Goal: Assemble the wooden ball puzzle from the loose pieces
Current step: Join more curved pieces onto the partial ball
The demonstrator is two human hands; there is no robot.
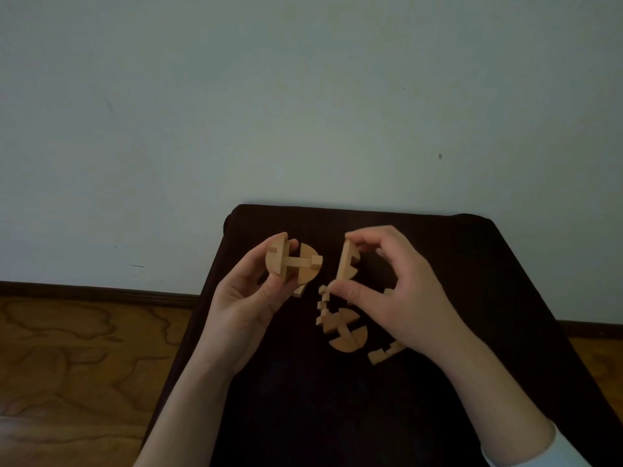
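The left hand [251, 298] is gripping the part-built ball [292, 261] between thumb and fingers, holding it up over the far left of the dark bench [472, 264], with its crossbar running level and pointing right toward the other hand. The right hand [401, 294] is pinching a flat notched piece [347, 262] by its two ends, forefinger on the top end and thumb on the bottom, so its long axis is standing nearly upright, leaning a little. That piece is hanging just beside the ball's open right side, apart from it, its notches facing away to the right. Judging from this, the next move is turning on lining those notches up with the crossbar. Loose pieces are lying on the bench below: a stepped strip [323, 303], a half-disc cluster [345, 330], and a notched bar [384, 353] under the right wrist.
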